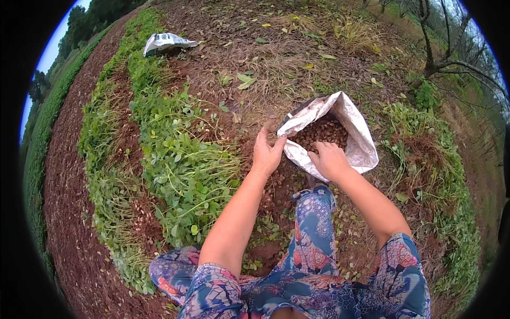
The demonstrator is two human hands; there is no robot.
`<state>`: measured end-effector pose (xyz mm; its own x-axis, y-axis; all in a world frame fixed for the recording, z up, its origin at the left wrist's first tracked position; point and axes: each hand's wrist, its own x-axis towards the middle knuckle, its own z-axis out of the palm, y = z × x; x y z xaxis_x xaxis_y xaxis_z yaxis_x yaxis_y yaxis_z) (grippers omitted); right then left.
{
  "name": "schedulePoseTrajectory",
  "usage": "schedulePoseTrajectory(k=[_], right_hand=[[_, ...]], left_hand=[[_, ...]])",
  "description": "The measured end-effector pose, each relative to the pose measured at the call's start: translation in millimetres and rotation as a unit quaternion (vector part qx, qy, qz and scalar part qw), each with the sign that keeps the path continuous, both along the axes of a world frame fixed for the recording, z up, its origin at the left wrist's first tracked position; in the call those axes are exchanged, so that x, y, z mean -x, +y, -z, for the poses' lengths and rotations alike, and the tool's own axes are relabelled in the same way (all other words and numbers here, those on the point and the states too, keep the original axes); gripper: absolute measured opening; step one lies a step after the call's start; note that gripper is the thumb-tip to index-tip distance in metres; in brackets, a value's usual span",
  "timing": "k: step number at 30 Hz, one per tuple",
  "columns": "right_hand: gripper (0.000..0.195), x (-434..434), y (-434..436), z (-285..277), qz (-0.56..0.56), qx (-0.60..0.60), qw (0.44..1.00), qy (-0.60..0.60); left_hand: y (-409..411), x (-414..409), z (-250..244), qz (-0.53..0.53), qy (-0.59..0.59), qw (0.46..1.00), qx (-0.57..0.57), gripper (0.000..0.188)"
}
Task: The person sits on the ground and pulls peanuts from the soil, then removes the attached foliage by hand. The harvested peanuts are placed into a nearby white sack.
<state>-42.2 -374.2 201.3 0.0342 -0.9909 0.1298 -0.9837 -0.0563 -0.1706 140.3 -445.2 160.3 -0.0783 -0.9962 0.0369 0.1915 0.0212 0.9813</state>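
Note:
A white woven sack (pixel 360 133) stands with its mouth wide on the reddish soil in front of me. Many brown, soil-covered peanuts (pixel 320 133) lie inside it. My left hand (pixel 269 149) is at the sack's left edge, thumb near the rim and fingers apart; whether it grips the rim cannot be told. At the near side of the opening, my right hand (pixel 328 159) reaches over the rim, its fingertips at the peanuts and partly hidden. Pulled peanut plants (pixel 191 171) with green leaves lie in a row to the left of the sack.
Another white sack (pixel 169 42) lies at the upper left. More uprooted plants (pixel 438 167) are heaped on the right, below a bare-branched tree (pixel 430 60). Dry leaves and grass cover the ground beyond the sack. My legs in patterned trousers (pixel 314 223) are close below it.

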Motion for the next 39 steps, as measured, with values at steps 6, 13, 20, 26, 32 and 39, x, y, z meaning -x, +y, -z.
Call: schedulePoseTrajectory(k=[6,13,20,26,32,39], right_hand=[[0.016,-119,53,-10,-0.157,-0.111,0.942,-0.274],[0.038,-172,98,137,-0.132,-0.520,0.844,-0.018],[0.083,-158,77,215,0.432,-0.426,0.435,-0.666],[0.089,-173,66,216,0.203,-0.191,0.615,-0.738],[0.080,-164,104,226,0.234,-0.200,0.634,-0.710],[0.082,-163,122,101,0.035,-0.236,0.585,-0.775]], left_hand=[[70,-176,172,0.111,-0.524,0.820,-0.204,0.069],[173,-172,216,0.281,-0.675,0.654,-0.195,0.066],[194,-168,107,0.179,-0.564,0.805,0.038,0.040],[264,-178,74,0.173,-0.694,0.696,0.070,0.057],[201,-140,9,0.141,-0.479,0.867,0.010,0.035],[116,-157,46,0.162,-0.275,0.900,-0.297,0.076]])
